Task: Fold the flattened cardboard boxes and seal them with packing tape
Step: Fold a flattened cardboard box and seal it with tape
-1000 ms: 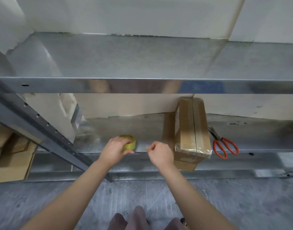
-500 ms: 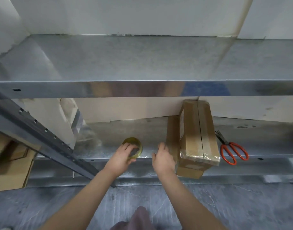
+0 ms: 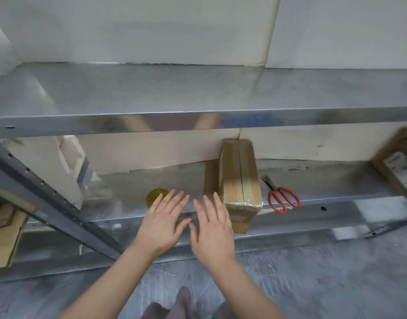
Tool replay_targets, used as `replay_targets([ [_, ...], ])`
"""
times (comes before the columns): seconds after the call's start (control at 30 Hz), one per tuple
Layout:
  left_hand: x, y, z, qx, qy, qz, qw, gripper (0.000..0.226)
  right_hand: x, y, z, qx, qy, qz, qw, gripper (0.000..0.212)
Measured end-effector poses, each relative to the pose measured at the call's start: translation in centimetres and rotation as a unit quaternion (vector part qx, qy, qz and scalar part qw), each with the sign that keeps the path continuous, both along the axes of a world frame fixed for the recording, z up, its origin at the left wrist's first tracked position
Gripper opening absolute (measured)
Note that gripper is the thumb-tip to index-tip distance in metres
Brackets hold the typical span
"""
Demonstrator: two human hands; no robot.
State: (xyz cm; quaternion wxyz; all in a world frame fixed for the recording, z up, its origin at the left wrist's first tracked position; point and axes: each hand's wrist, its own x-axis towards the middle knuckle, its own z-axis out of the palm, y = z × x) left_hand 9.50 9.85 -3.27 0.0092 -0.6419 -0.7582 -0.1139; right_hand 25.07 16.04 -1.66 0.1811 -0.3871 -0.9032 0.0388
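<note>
My left hand [image 3: 162,224] and right hand [image 3: 211,229] hovered side by side at centre frame, palms down, fingers straight and spread, holding nothing, over the lower shelf's [image 3: 128,194] front edge. The tape roll [image 3: 154,197] sat just beyond my left fingertips. The taped cardboard box [image 3: 240,180] stood just right of my right hand.

Bare shelf [image 3: 133,187] lies open between tape roll [image 3: 154,197] and sealed box [image 3: 240,180]; scissors [image 3: 281,196] flank the box.
</note>
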Motion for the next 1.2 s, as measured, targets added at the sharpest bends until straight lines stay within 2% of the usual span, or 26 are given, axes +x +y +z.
replay_targets([
  [0.23,5.6,1.9,1.5,0.015,0.015,-0.017,1.0,0.061,8.7,4.1,-0.1,-0.023,-0.002,-0.093,0.995,0.052],
  [0.47,10.2,4.0,0.8,-0.035,0.01,-0.004,0.999,0.066,13.2,7.1,-1.3,-0.103,-0.021,-0.133,0.986,0.05],
  [0.57,10.6,4.8,0.2,-0.031,-0.053,0.023,0.998,0.072,13.7,8.1,-1.0,-0.166,-0.009,-0.107,0.98,0.053],
  [0.63,11.0,5.5,0.0,-0.017,-0.135,0.039,0.99,0.071,13.8,8.9,-1.0,-0.209,0.028,-0.086,0.974,0.053],
  [0.73,11.9,6.2,0.4,0.016,-0.306,0.087,0.948,0.053,13.5,9.6,-1.3,-0.299,0.122,-0.072,0.944,0.049],
  [0.8,12.2,6.6,0.5,0.033,-0.358,0.111,0.927,0.049,13.2,9.8,-1.4,-0.343,0.151,-0.07,0.925,0.047],
  [0.97,11.9,7.8,1.0,0.04,-0.325,0.11,0.938,0.046,13.2,10.9,-1.3,-0.364,0.199,-0.078,0.907,0.044],
  [1.1,11.3,9.6,1.3,0.001,-0.3,0.109,0.948,0.046,12.3,12.1,-0.9,-0.315,0.172,-0.078,0.93,0.051],
  [1.2,11.0,10.6,0.9,-0.005,-0.271,0.119,0.955,0.045,11.0,12.1,-1.2,-0.275,0.164,-0.092,0.943,0.041],
])
